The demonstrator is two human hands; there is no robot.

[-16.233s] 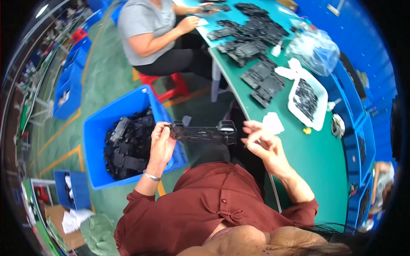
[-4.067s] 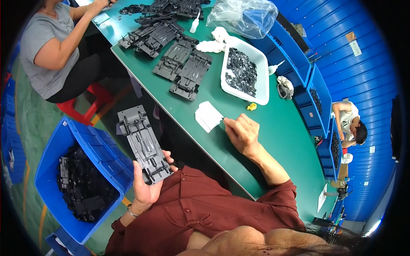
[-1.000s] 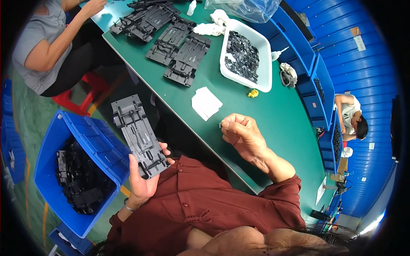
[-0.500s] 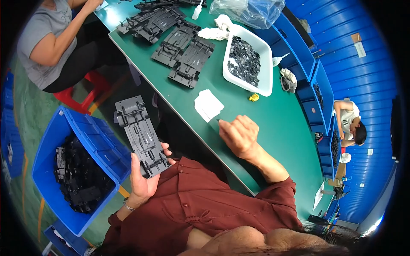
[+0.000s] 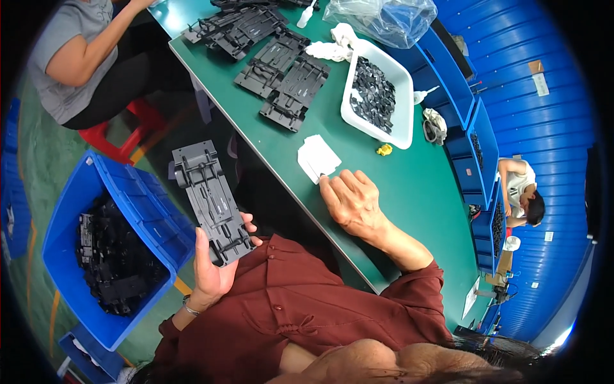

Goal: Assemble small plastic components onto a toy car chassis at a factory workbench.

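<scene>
My left hand [image 5: 216, 272] grips the near end of a dark grey plastic toy-vehicle chassis [image 5: 214, 198], thumb on one side and fingers on the other. It is held tilted up beside the table's edge, its axles and moulded ribs facing me. My right hand [image 5: 352, 201] is closed, thumb and forefinger pinched at the near edge of a white paper pad [image 5: 320, 155] on the green table. A small dark speck shows at those fingertips, too small to name.
More chassis [image 5: 297, 96] lie at the far left of the table. A white tray [image 5: 409, 105] of small black pieces stands beyond the pad, near a yellow lump [image 5: 384, 150]. A blue crate [image 5: 61, 285] of black parts is at my left. A co-worker [image 5: 77, 61] sits far left.
My right hand has moved slightly left, its fingertips reaching the white pad's near edge. The left hand keeps holding the chassis in nearly the same place. The view has shifted a little.
</scene>
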